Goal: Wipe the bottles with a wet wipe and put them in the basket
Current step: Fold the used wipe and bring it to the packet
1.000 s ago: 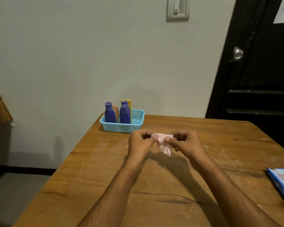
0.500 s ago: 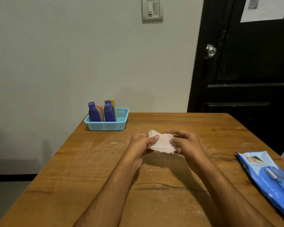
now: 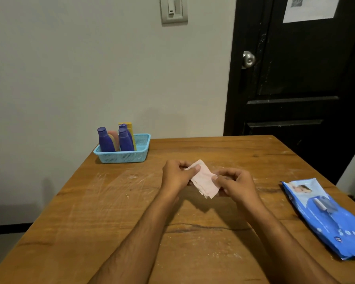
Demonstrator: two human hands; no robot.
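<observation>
Between both hands' fingers (image 3: 197, 168) the wet wipe (image 3: 204, 182) is pinched, left hand (image 3: 177, 175) and right hand (image 3: 235, 184) gripping opposite edges; bottles (image 3: 116, 140) already stand in the basket (image 3: 123, 156) beyond, so wiping looks finished.

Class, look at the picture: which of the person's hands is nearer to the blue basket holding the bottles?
Left. The left hand is just in front and right of the blue basket; the right hand lies farther right, both pinching the wipe.
</observation>
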